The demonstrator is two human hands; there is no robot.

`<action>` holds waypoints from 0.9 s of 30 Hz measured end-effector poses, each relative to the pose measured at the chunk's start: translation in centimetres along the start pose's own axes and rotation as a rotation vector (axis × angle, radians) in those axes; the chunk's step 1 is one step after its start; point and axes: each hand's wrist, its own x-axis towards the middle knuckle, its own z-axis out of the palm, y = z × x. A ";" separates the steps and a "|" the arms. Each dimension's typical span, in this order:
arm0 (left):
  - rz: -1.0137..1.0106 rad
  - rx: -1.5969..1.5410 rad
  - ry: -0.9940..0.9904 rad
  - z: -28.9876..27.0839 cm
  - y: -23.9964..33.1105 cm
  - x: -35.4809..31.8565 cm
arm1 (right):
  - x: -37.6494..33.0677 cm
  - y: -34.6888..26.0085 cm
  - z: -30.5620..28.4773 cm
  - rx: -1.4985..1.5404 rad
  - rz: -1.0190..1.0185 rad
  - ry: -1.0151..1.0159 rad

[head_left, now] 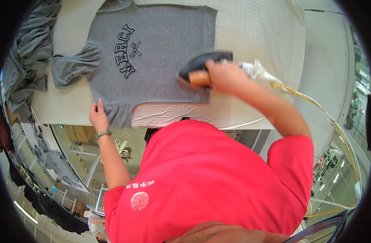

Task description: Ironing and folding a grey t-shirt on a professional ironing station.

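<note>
A grey garment (165, 44) lies spread flat on the padded ironing table (258, 40), with dark outlined lettering and a small bow on its front. Its hem lies to the right, and a bunched part (78, 65) that looks like a hood sticks out to the left. My right hand (228, 77) is wrapped round the handle of an iron (199, 62), which rests over the garment near the hem and is slightly blurred. My left hand (99, 117) has its fingers closed on the cloth edge beside the near sleeve (119, 113).
More grey garments (33, 40) are heaped at the table's left end. A white and yellow hose (311, 99) runs from the iron off to the right. Below the table's near edge stand a cardboard box (80, 133) and metal racks.
</note>
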 end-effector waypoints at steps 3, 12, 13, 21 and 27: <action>0.135 0.088 0.034 1.1 2.3 -0.3 | -5.5 -0.6 4.3 0.043 0.011 -0.126; 0.121 0.095 0.149 1.9 1.2 0.3 | -12.2 12.6 9.3 0.278 0.539 0.303; 0.066 -0.025 0.133 1.9 0.9 -0.1 | -12.6 13.7 9.2 0.277 0.545 0.284; -0.052 -0.436 0.113 -4.1 3.1 -19.7 | -4.8 6.1 -0.8 0.000 0.005 0.555; -0.249 -0.362 0.210 -7.5 -8.0 -31.4 | 9.2 -11.0 -1.7 0.101 -0.503 0.496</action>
